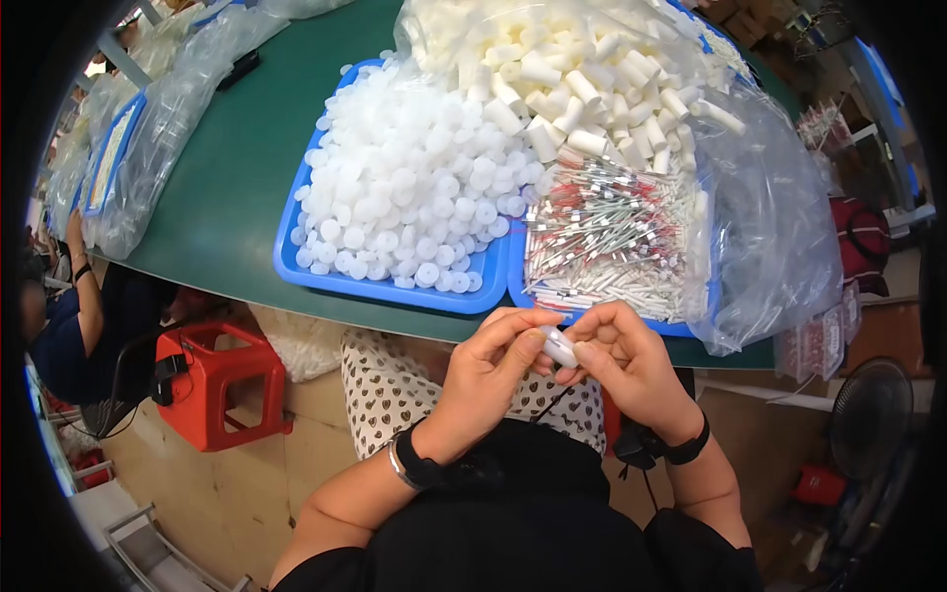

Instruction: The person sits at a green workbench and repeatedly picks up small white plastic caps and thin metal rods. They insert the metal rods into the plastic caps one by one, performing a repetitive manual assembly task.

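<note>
Between the fingertips of my left hand [488, 370] and my right hand [631, 367] is a small white cylindrical piece [559, 347], held just in front of the table edge. Both hands pinch it, one at each end; the fingers hide much of it. Beyond them lies a heap of thin white sticks with red and grey wire-like parts [612, 222] in a blue tray [521, 286]. To its left, another blue tray [296, 268] is heaped with translucent white round caps [404, 178]. Farther back are cream-white foam-like cylinders [582, 89] in a clear plastic bag.
The green table [227, 197] curves across the view. Clear plastic sheeting [779, 237] bulges over the right side. A red stool [222, 380] stands on the floor at left, with another person's arm [87, 291] beyond it. A fan [872, 414] is at lower right.
</note>
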The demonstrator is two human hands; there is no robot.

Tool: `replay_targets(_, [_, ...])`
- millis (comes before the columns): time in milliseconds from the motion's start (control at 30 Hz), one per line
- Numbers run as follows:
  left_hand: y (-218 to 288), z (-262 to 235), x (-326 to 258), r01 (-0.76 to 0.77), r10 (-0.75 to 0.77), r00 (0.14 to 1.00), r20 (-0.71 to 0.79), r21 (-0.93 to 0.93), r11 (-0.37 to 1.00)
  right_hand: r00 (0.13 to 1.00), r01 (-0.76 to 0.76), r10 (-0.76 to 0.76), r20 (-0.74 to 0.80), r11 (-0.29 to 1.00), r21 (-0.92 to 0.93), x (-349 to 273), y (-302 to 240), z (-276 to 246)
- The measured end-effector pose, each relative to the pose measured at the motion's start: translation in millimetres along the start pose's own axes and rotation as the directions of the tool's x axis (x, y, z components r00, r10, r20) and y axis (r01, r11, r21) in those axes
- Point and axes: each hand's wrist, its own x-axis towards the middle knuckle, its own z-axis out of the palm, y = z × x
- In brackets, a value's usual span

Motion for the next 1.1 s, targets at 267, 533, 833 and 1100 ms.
replay_targets(267, [10.9,6.7,-2.1,0.138,-0.121,0.989,0.085,-0.224,0.965,0.987,-0.147,0.139,0.084,0.984,0.1,1.8,-22.2,-2.7])
replay_targets(533, [-1.2,-1.6,-2.7,0.139,-0.096,0.987,0.131,-0.378,0.915,0.807,-0.346,-0.532,-0.257,-0.074,-0.935,7.5,-34.1,-125.8])
replay_targets(833, [10.2,-3.4,1.4,0.268,-0.221,0.961,0.169,-0.353,0.896,0.663,-0.368,-0.529,-0.529,0.385,-0.846,-13.5,-45.8,-114.3])
replay_targets(1100, [0.8,0.4,4.3,0.224,-0.195,0.975,0.11,-0.494,0.84,0.92,0.313,-0.39,-0.041,0.794,-0.521,-13.5,-9.8,-7.3])
